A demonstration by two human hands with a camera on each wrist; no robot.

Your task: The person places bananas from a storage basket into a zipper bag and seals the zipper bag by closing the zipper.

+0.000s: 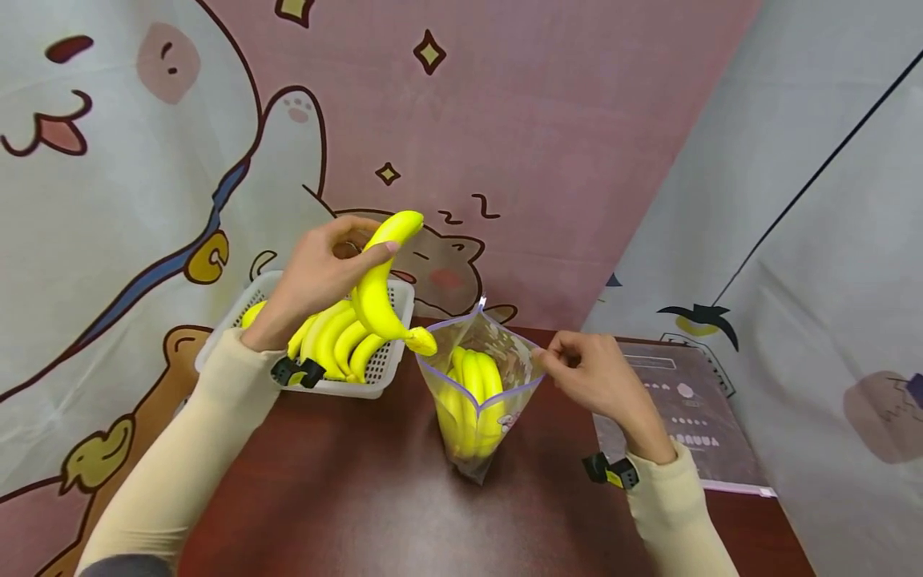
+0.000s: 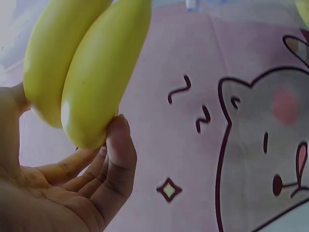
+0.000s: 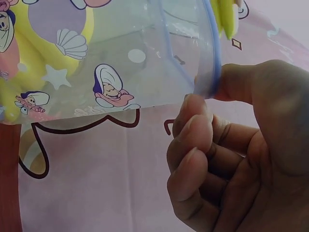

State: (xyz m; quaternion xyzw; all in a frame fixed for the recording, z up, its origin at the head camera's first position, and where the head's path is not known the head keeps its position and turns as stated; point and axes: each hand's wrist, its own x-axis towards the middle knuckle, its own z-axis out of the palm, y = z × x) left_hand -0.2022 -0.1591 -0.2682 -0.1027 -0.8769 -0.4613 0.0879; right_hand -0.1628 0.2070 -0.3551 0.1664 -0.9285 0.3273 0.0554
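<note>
My left hand (image 1: 313,268) holds a small bunch of yellow bananas (image 1: 375,292) at one end, high over the gap between a basket and a bag. Two bananas side by side show in the left wrist view, thumb and fingers at their lower ends. The bunch's stem end points down toward the bag's mouth and overlaps its left rim in the head view. With thumb and fingertips my right hand (image 1: 602,381) pinches the right rim of the clear zip bag (image 3: 159,72), printed with cartoon shells. Standing upright and spread wide, the bag contains more bananas (image 1: 472,393).
Behind my left forearm, a white perforated basket (image 1: 360,390) holds several bananas (image 1: 328,340). A flat zip bag (image 1: 692,425) with a pink slider edge lies at the right. Cartoon-printed curtains (image 1: 534,160) enclose the brown table (image 1: 346,497) at the back and sides.
</note>
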